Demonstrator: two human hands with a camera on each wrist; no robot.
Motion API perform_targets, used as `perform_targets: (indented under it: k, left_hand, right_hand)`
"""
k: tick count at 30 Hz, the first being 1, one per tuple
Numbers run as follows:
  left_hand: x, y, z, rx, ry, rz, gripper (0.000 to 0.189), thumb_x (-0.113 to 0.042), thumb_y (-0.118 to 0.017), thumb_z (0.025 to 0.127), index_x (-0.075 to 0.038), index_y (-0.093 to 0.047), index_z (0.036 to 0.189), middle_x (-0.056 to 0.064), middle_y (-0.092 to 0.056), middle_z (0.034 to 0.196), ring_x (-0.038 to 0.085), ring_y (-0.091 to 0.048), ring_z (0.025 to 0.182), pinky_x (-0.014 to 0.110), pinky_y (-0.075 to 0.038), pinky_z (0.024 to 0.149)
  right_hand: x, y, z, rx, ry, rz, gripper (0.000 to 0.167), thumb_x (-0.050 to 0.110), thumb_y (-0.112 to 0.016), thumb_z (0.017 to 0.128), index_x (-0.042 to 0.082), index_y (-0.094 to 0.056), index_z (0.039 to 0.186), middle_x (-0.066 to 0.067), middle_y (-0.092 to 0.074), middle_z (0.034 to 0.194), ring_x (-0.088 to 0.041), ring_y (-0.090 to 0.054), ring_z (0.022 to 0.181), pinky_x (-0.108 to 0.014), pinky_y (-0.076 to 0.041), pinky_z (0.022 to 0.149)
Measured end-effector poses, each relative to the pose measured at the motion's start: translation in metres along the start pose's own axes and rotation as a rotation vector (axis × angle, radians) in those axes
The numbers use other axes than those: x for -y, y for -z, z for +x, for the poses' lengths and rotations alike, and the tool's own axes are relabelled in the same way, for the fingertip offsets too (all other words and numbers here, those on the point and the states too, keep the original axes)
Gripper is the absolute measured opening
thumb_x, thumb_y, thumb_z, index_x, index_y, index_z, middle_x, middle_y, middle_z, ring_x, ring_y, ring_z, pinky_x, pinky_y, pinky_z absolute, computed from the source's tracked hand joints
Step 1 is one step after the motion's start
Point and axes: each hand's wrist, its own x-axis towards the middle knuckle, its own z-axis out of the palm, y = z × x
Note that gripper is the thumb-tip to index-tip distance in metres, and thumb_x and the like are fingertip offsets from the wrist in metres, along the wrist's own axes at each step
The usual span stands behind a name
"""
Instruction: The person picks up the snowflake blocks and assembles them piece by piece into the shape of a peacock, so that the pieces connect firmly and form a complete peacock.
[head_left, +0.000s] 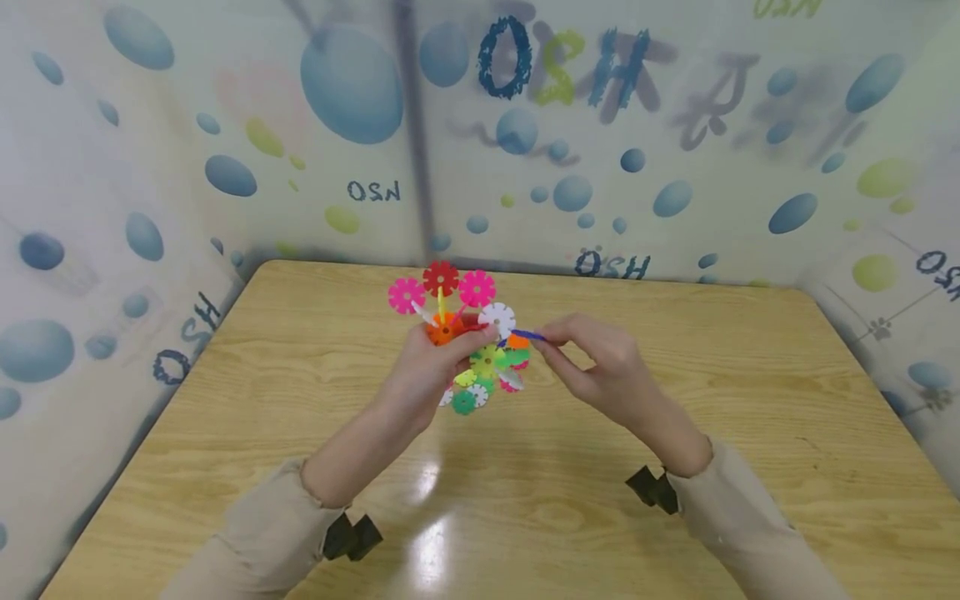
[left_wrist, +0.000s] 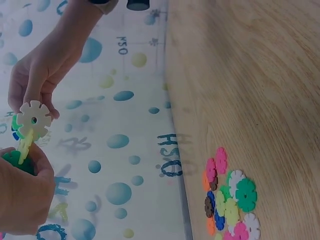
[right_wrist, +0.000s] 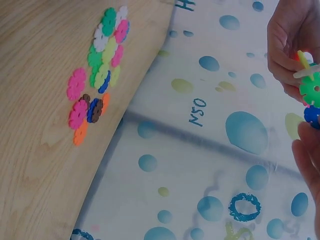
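Note:
My left hand [head_left: 420, 367] holds a cluster of joined, notched plastic discs above the table. A red disc [head_left: 440, 278], a pink disc [head_left: 477, 288] and an orange disc [head_left: 446, 330] fan out from it, and a white disc [head_left: 497, 320] is by the thumb. To the right, my right hand [head_left: 603, 358] pinches a blue disc [head_left: 528, 335], seen edge-on, between thumb and fingertips at the cluster's side. In the right wrist view this blue disc [right_wrist: 312, 115] sits right against a green disc [right_wrist: 311, 89] of the cluster. The left palm hides part of the cluster.
Loose notched discs in several colours lie in a pile [left_wrist: 230, 200] on the wooden table [head_left: 675, 417], partly behind the held cluster in the head view. A patterned wall covering [head_left: 480, 167] stands along the table's far edge and sides.

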Motion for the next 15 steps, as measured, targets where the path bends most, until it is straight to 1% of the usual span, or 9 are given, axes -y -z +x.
perform_targets:
  k: [3,10,15]
  left_hand:
    - [-0.0020,-0.0018,-0.0015,-0.019,0.009,-0.003,0.036,-0.020,-0.062,0.086,-0.010,-0.043,0.115,-0.001,-0.056,0.105,0.012,-0.052,0.087,0.023,-0.045,0.079]
    - [-0.0029,-0.0031,-0.0032,-0.004,-0.012,-0.038,0.033,-0.017,-0.061,0.087,-0.007,-0.045,0.114,0.000,-0.057,0.104,0.012,-0.056,0.090,0.021,-0.048,0.082]
    - [-0.0044,-0.0040,-0.0054,-0.008,-0.006,-0.047,0.034,-0.016,-0.061,0.087,-0.006,-0.045,0.116,0.001,-0.057,0.108,0.013,-0.058,0.094,0.021,-0.049,0.084]
  right_hand:
    - [0.0004,0.0010,-0.0005,-0.011,0.003,-0.009,0.034,0.027,-0.051,0.092,-0.003,-0.063,0.082,-0.011,-0.068,0.076,-0.017,-0.065,0.067,-0.023,-0.054,0.062]
    - [0.0026,0.0027,0.0010,-0.021,0.007,-0.031,0.034,0.028,-0.052,0.092,-0.002,-0.063,0.081,-0.010,-0.068,0.074,-0.016,-0.065,0.065,-0.022,-0.054,0.062]
    - [0.0045,0.0010,0.0014,-0.037,-0.036,0.028,0.033,0.028,-0.054,0.091,-0.003,-0.064,0.081,-0.010,-0.068,0.075,-0.016,-0.065,0.065,-0.019,-0.053,0.063]
